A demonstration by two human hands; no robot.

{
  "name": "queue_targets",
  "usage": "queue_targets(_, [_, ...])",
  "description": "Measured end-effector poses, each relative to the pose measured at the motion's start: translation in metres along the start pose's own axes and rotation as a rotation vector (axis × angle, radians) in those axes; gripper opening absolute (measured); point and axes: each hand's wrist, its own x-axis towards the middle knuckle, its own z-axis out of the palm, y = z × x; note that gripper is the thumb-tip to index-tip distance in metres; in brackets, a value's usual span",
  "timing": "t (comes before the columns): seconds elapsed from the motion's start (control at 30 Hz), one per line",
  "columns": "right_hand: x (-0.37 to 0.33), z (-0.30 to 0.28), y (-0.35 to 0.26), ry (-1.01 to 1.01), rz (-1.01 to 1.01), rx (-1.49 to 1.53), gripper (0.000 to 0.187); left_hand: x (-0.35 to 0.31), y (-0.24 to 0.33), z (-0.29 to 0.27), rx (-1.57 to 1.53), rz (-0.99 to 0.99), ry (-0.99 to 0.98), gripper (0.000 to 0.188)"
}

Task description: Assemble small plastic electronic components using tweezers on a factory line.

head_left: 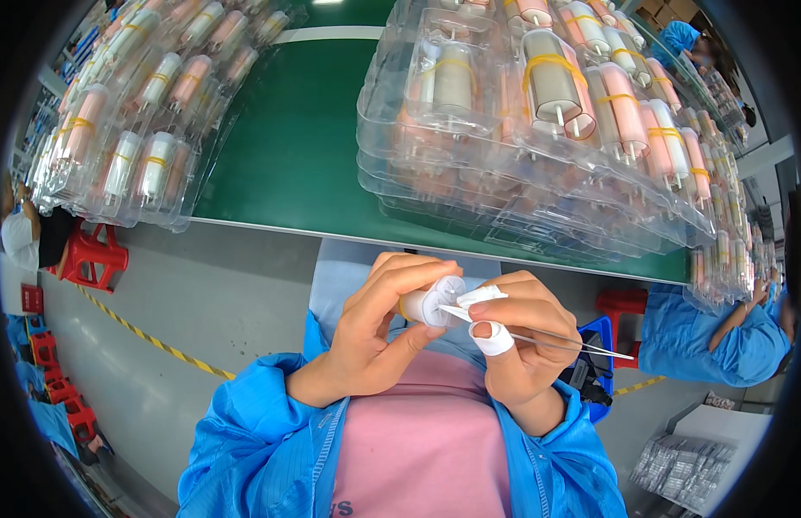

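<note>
My left hand [379,324] is closed around a small cylinder [415,304] with a clear, round flanged end, turned to the right. A bit of yellow band shows on its side by the fingers. In my right hand [534,332] is a pair of slim metal tweezers [582,347], pinched between thumb and fingers. White tape wraps the thumb and a fingertip of that hand. A pale pointed tip [452,312] reaches from the right fingers to the cylinder's end face; whether it belongs to the tweezers I cannot tell. Both hands are held before my chest, just off the table's near edge.
Stacked clear plastic trays [504,173] of banded pink, white and grey cylinders stand on the green table [279,138], with more trays [150,112] at left. A blue basket [601,363] and a co-worker's blue sleeve [702,332] are at right. Red stools [94,257] stand left.
</note>
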Motion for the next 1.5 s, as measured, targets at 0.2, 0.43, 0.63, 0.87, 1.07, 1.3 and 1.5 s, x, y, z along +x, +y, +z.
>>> queue_targets(0.2, [0.003,-0.002,-0.001,-0.022,-0.019,-0.019,0.019,0.001,0.001,0.001,0.005,-0.002,0.002,0.045])
queue_targets(0.43, [0.006,-0.002,-0.003,-0.035,-0.041,-0.036,0.019,0.003,0.005,0.003,0.017,-0.014,0.062,0.045])
queue_targets(0.63, [-0.003,-0.002,0.002,0.01,-0.002,0.022,0.016,0.001,0.002,0.0,0.055,0.009,-0.01,0.045])
queue_targets(0.87, [-0.001,-0.001,0.0,0.008,-0.005,0.016,0.018,0.0,0.003,0.001,0.02,-0.004,0.003,0.044])
queue_targets(1.07, [0.003,-0.002,-0.001,-0.03,-0.034,-0.013,0.02,0.001,0.004,0.0,0.043,0.002,0.027,0.044])
queue_targets(1.3, [-0.004,0.0,0.002,0.004,0.006,0.023,0.016,0.0,0.003,-0.001,0.073,0.018,0.001,0.044])
queue_targets(1.5, [-0.003,0.0,0.001,0.021,0.01,0.048,0.015,-0.001,0.003,0.0,0.051,0.016,-0.002,0.044])
